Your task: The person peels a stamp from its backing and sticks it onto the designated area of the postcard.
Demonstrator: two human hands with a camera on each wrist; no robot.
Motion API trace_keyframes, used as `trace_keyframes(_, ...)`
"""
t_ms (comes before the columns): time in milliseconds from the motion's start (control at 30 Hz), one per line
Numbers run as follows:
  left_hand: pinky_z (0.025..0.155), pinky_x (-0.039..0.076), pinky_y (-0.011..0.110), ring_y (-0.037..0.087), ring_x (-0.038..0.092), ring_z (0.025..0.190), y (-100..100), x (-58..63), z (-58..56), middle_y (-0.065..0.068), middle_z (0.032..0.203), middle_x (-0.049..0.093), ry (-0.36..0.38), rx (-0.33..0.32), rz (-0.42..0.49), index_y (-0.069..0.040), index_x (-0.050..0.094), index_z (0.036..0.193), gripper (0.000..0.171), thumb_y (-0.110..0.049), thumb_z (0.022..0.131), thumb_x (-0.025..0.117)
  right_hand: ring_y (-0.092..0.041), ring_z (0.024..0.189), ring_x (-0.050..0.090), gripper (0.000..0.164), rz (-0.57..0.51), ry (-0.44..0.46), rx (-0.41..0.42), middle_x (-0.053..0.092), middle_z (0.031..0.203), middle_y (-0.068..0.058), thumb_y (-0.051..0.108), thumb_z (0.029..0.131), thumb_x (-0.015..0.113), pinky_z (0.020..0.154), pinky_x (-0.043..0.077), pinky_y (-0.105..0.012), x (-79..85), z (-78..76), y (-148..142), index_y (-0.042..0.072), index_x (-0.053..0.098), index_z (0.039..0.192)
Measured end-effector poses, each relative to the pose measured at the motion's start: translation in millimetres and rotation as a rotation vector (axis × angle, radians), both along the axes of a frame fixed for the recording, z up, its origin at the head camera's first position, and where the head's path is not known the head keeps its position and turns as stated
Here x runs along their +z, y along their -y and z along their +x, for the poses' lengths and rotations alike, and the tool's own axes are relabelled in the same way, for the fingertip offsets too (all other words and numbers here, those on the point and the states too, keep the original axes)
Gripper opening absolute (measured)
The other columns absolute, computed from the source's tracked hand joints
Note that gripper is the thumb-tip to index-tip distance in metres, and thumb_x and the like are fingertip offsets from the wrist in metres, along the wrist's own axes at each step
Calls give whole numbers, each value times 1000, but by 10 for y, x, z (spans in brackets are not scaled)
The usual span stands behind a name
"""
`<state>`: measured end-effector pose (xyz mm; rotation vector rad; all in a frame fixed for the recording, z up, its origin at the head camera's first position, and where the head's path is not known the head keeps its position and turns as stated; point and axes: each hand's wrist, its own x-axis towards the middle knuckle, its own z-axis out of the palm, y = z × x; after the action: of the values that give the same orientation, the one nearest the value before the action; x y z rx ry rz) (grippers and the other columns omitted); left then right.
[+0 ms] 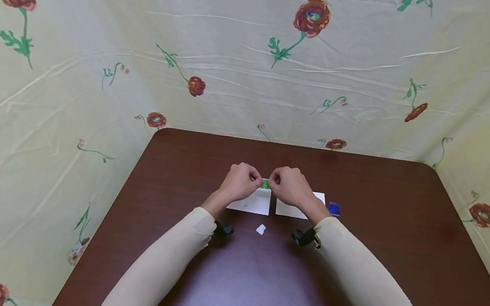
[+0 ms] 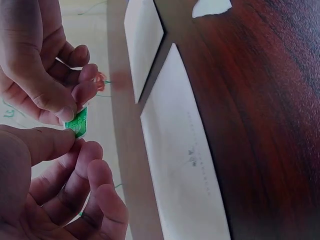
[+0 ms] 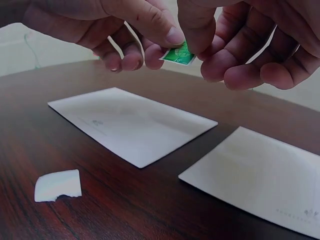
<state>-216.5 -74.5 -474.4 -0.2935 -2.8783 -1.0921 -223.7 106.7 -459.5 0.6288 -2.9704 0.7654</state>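
Note:
Both hands meet over the table, pinching a small green stamp [image 2: 77, 122] with a pale edge between them. My left hand [image 1: 241, 180] grips one side of it with thumb and index finger. From the other side my right hand [image 1: 291, 185] pinches it, its other fingers loosely curled. In the right wrist view the stamp [image 3: 180, 54] shows a printed pattern and hangs above the table. Below the hands lie a left white envelope [image 3: 125, 120] and a right white envelope [image 3: 260, 180], side by side with a narrow gap. Forearms partly cover both in the head view.
A small torn piece of white paper [image 1: 260, 229] lies on the dark brown table [image 1: 188, 166], closer to the body than the envelopes. Right of the right envelope is a small blue square item [image 1: 334, 208]. A flowered cloth [image 1: 240, 45] hangs behind the table.

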Motion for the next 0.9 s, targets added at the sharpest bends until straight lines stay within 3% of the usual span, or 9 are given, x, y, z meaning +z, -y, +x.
trace_keyframes(300, 57, 46, 29, 16, 60, 70, -44, -132, -67, -6, 71, 67, 39, 58, -38, -19, 77, 78, 11, -23, 88, 71, -15, 60, 55, 14, 29, 42, -8, 64, 68, 3, 23, 91, 65, 54, 43, -28, -149, -92, 3, 16, 72, 82)
trace_keyframes(567, 62, 48, 29, 15, 62, 72, -76, -252, -119, -8, 73, 69, 36, 48, -68, -21, 77, 77, 12, -23, 87, 71, -15, 59, 55, 14, 41, 69, -25, 64, 67, 1, 20, 91, 66, 52, 41, -27, -260, -151, 8, 13, 72, 80)
trace_keyframes(900, 59, 47, 29, 14, 63, 69, -98, -343, -151, -10, 71, 68, 24, 61, -81, -24, 76, 75, 12, -25, 86, 72, -17, 62, 57, 15, 57, 120, -52, 65, 69, 1, 21, 90, 66, 54, 42, -27, -339, -186, 4, 14, 73, 79)
